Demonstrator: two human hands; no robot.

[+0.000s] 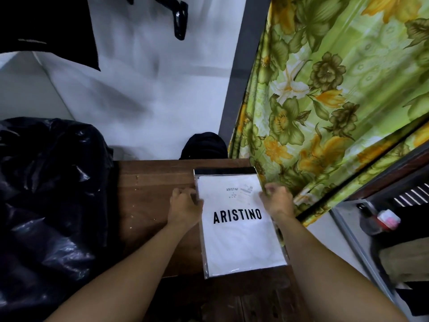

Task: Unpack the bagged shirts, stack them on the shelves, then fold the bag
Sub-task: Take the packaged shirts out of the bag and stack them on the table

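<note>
At the left of the frame a big black bag (46, 205) slumps beside the wooden table (151, 182), and a flowered curtain (325, 101) hangs at the upper right. In the lower middle, flat on the table, lies the shirt packet (241, 242): a white folded shirt in a clear sleeve, with its dark flap (224, 170) at the upper end. The left hand (184, 205) and right hand (277, 201) hold its two long edges near that flap, fingers (196, 201) curled onto the plastic. I think it is best to lift both edges evenly and keep the packet level, so the shirt inside does not slide or crease.
</note>
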